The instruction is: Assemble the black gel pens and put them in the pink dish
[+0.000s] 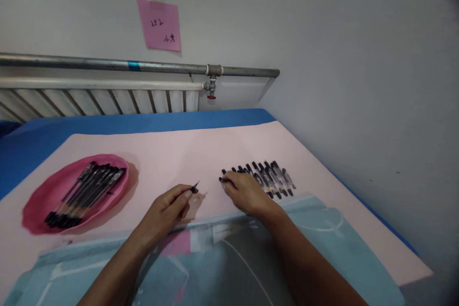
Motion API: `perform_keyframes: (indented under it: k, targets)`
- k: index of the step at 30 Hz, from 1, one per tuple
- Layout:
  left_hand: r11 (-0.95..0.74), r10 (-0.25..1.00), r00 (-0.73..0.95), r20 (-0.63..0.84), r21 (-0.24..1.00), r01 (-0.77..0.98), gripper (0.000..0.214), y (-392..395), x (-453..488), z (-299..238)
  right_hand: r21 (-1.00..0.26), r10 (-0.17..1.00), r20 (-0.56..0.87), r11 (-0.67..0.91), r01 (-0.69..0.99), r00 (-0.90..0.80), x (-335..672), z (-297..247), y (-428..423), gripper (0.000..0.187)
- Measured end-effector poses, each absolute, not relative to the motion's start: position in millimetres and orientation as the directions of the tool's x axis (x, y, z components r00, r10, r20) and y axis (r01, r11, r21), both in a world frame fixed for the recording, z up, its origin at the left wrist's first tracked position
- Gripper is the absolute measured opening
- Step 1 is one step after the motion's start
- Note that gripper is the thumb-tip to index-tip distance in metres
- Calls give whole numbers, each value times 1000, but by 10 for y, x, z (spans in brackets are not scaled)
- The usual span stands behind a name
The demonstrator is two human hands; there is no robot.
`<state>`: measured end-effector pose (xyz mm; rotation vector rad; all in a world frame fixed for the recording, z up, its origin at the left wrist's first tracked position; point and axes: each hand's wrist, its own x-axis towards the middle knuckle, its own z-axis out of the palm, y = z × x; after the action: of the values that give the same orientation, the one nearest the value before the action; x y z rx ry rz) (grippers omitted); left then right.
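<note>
My left hand (175, 203) is closed in a pinch around a dark pen (194, 187), its fine point sticking out toward the upper right. Most of that pen is hidden by the fingers. To the right, my right hand (243, 191) reaches palm down to the left end of a row of black-capped pens (267, 177) lying side by side. Its thumb and fingers are bent together at a pen (221, 179) there, of which only dark ends show. At the left, a pink oval tray (34, 217) holds a bundle of several clear-barrelled pens (84, 196).
A pale pink sheet (161, 153) covers the blue table surface (172, 122). Light blue cloth (322, 234) lies along the near edge. A radiator (107, 100), metal pipe (172, 67) and red-handled valve (211, 97) stand behind. A wall (376, 105) bounds the right side.
</note>
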<state>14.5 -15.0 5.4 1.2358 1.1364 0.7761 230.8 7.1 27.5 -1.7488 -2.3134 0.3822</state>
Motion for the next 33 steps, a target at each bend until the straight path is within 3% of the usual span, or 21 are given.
perform_keyframes:
  k: [4, 9, 21, 24, 27, 29, 30, 33]
  targets:
    - [189, 925, 307, -222, 973, 132, 33, -139, 135, 28, -196, 982, -73, 159, 968, -176, 2374, 360, 31, 18]
    - [190, 926, 302, -226, 971, 146, 32, -149, 143, 69, -32, 964, -183, 191, 981, -194, 2379, 320, -72, 17]
    - [210, 916, 314, -250, 965, 156, 34, -145, 142, 67, -17, 935, -96, 341, 940, -341, 2218, 95, -274, 21]
    - [223, 908, 328, -260, 964, 145, 34, -151, 151, 88, -157, 936, -26, 343, 926, -351, 2170, 143, -239, 20]
    - [223, 901, 347, -259, 964, 142, 34, -175, 173, 131, -583, 963, 132, 266, 768, -233, 2116, 219, -144, 16]
    - [225, 892, 369, -262, 964, 141, 32, -200, 200, 165, -889, 989, 117, 145, 435, -91, 2081, 248, -88, 11]
    - [225, 886, 381, -262, 964, 141, 31, -214, 216, 181, -969, 996, 74, 83, 232, -45, 2063, 253, -70, 8]
    - [205, 874, 422, -241, 970, 130, 29, -247, 266, 210, -983, 1000, -20, -22, -181, -13, 2005, 247, -61, 6]
